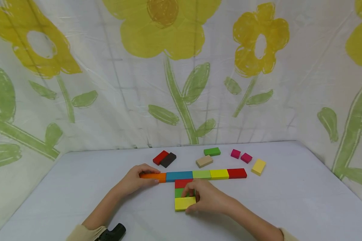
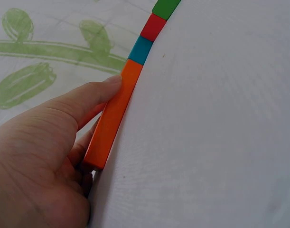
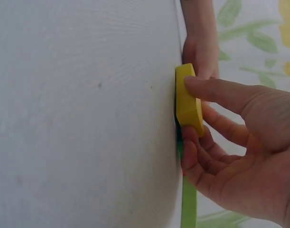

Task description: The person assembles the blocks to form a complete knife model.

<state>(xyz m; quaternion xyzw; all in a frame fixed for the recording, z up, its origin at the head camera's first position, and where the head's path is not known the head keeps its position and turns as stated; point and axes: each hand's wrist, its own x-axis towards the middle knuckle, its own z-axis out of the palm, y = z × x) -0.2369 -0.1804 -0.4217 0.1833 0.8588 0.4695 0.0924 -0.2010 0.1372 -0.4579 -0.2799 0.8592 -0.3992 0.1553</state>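
Observation:
A row of blocks runs across the table: orange [image 1: 155,177], blue [image 1: 179,176], light green [image 1: 201,174], yellow [image 1: 219,174] and red [image 1: 237,173]. My left hand [image 1: 137,179] grips the orange block at the row's left end, thumb along its near side. Below the blue block, a short column comes toward me: a red block [image 1: 182,183], a green block [image 1: 179,192] and a nearer yellow block [image 1: 184,203]. That nearer yellow block is held by my right hand [image 1: 210,197], thumb on one side and fingers curled at its right end, as the right wrist view shows.
Behind the row lie loose blocks: red [image 1: 160,157] and dark brown [image 1: 168,160] touching, green [image 1: 212,151], beige [image 1: 204,161], two magenta cubes [image 1: 235,153] and a pale yellow one [image 1: 258,167]. A flower-painted sheet [image 1: 123,127] rises at the table's back edge.

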